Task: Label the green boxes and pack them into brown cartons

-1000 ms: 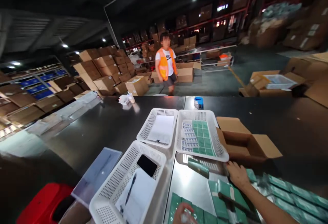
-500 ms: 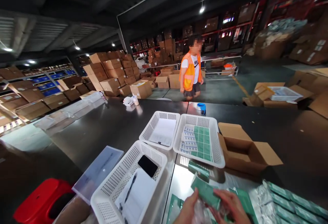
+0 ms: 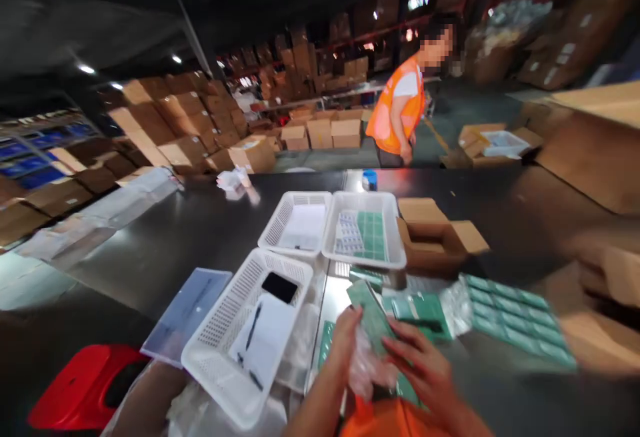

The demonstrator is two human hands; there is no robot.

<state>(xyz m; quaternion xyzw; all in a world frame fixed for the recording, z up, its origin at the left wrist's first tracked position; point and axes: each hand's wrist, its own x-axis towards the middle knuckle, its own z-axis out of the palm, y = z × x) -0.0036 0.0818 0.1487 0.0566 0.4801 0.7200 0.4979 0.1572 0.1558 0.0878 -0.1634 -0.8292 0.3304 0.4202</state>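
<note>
Green packet (image 3: 373,314), long axis pointing away toward the white basket (image 3: 365,260), clamped between left hand (image 3: 345,340) and right hand (image 3: 420,367), held close together.

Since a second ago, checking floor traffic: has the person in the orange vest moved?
Yes. The person in the orange vest has walked rightward: earlier in line with the white baskets, now beyond the open cardboard box.
</note>
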